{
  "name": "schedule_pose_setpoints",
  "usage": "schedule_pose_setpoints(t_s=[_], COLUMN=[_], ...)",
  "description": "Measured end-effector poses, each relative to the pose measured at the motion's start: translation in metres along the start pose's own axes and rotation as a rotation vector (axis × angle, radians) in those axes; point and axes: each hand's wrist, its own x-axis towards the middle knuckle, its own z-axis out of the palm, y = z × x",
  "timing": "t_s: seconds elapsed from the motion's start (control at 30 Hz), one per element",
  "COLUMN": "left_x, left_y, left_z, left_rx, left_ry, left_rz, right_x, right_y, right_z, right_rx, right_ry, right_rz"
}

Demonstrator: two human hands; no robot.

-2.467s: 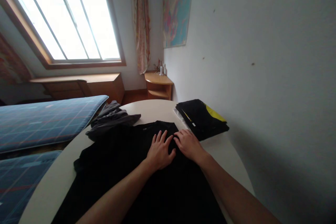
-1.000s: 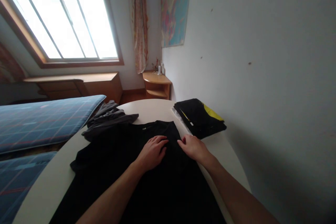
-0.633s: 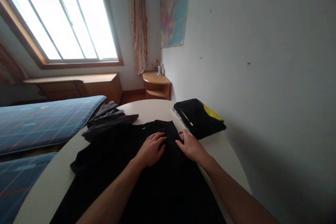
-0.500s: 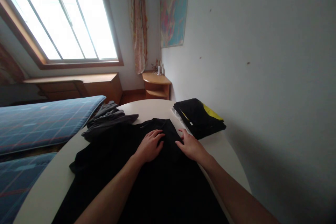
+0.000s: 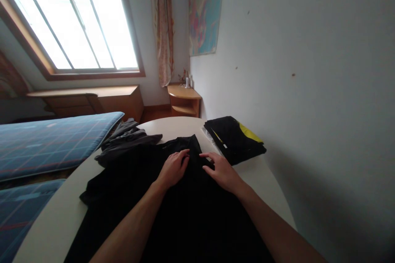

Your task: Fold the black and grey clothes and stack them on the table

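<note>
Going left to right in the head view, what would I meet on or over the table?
Grey clothes → left hand → folded black-and-yellow clothes. Left out for overlap: black shirt, right hand.

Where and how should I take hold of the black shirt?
Probably pinch the black shirt by its far corner, coming from the right: the corner juts out against the pale table, and the right hand is close by.

Shirt [image 5: 200, 222] on table [image 5: 182, 125], left hand [image 5: 173, 168] and right hand [image 5: 222, 172] over it. Heap [image 5: 128, 141] behind shirt, left; stack [image 5: 233, 137] behind right hand, near wall [image 5: 308, 131]. Mattress [image 5: 55, 139] left of table. Behind: desk [image 5: 120, 98] below window [image 5: 77, 20], shelf [image 5: 184, 92] in corner.
</note>
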Motion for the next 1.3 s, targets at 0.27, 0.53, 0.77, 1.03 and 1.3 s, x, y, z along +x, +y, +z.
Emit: schedule_pose_setpoints(t_s=[0.27, 0.53, 0.77, 1.03, 1.3], left_x=[0.0, 0.0, 0.006, 0.038, 0.02], left_y=[0.008, 0.006, 0.007, -0.002, -0.02], left_z=[-0.008, 0.001, 0.002, -0.027, -0.051], left_rx=[0.021, 0.167, 0.134, 0.05, 0.127], left_ry=[0.085, 0.115, 0.073, -0.007, -0.026], left_rz=[-0.153, -0.202, -0.264, -0.311, -0.41], right_x=[-0.011, -0.014, -0.019, -0.027, -0.051], right_y=[-0.013, -0.02, -0.036, -0.063, -0.081], right_z=[0.01, -0.002, -0.034, -0.036, 0.0], right_rx=[0.146, 0.009, -0.336, -0.217, 0.125], right_ry=[-0.252, -0.395, -0.482, -0.277, -0.464], right_rz=[-0.149, -0.099, 0.128, 0.16, 0.066])
